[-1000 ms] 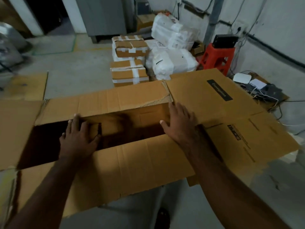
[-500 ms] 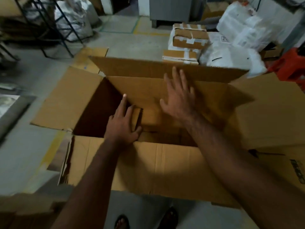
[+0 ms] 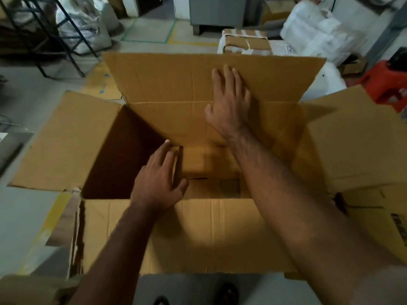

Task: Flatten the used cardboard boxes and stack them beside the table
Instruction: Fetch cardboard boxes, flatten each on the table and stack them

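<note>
A big brown cardboard box (image 3: 198, 234) stands open on the floor in front of me, its four top flaps spread outward. My right hand (image 3: 229, 104) lies flat with straight fingers against the box's far inner wall, near the fold of the far flap (image 3: 167, 78). My left hand (image 3: 159, 180) reaches down inside the box, fingers extended, touching the edge of a bottom flap (image 3: 204, 159). The left half of the box's inside is in deep shadow.
Taped cardboard parcels (image 3: 246, 44) and white plastic sacks (image 3: 317, 31) sit beyond the box. A red plastic stool (image 3: 387, 84) stands at the right. A black metal frame (image 3: 55, 34) with a silvery bag is at the back left. Flat cardboard (image 3: 103, 84) lies on the floor.
The far flap has swung up and back and the box now stands squared and open. My right hand slid up the far wall. My left hand went deeper inside. The view has turned left.
</note>
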